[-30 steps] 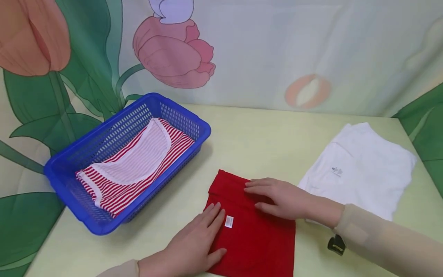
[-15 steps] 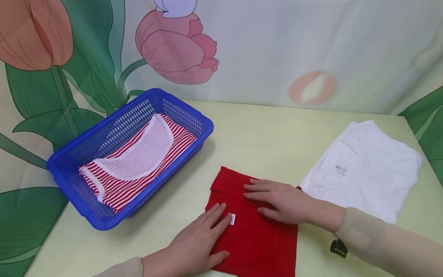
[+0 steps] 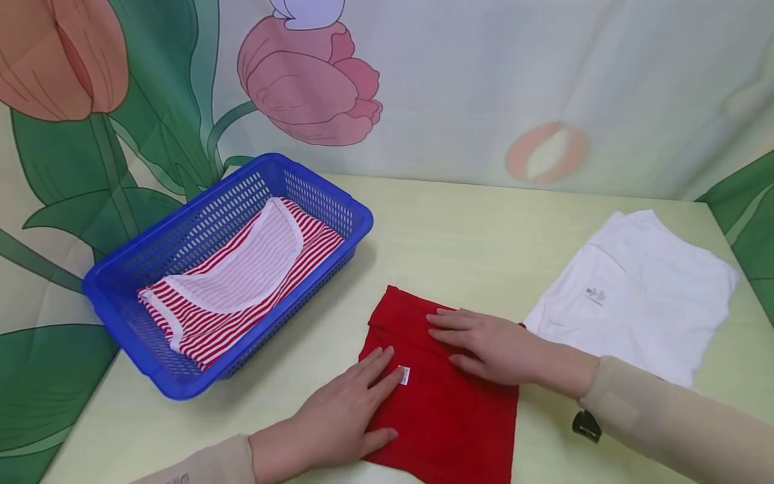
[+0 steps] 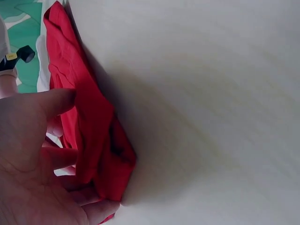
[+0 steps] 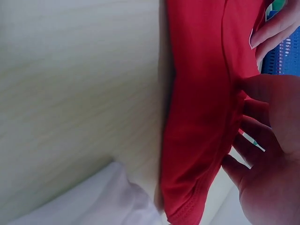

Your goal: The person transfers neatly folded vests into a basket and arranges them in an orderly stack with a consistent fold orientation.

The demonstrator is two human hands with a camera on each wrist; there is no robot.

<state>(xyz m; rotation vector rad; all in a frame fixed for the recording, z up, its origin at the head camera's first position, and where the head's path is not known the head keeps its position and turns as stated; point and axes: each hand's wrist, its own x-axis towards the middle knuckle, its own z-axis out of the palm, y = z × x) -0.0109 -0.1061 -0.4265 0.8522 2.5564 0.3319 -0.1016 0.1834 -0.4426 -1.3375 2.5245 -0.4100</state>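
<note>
A folded red garment [image 3: 444, 417] with a small white label [image 3: 404, 375] lies on the table in the head view. My left hand [image 3: 338, 417] rests on its left side, fingers extended, one fingertip at the label. Across its upper right part lies my right hand [image 3: 492, 346], fingers flat on the cloth. In the left wrist view, the fingers of my left hand [image 4: 42, 159] are spread along the red garment's [image 4: 96, 136] edge. The right wrist view has my right hand [image 5: 272, 145] touching the red garment [image 5: 197, 108], its fingers apart.
A blue plastic basket [image 3: 175, 383] at the left holds a folded red-and-white striped garment [image 3: 260, 275]. At the right lies a white garment [image 3: 641, 296], close to the red cloth. The pale table [image 3: 459, 235] ends at a flower-patterned backdrop [image 3: 447, 87].
The head view has shifted slightly. My left hand has slid a little toward the label, and a fingertip now partly covers it. The right hand stays nearly in place on the red garment.
</note>
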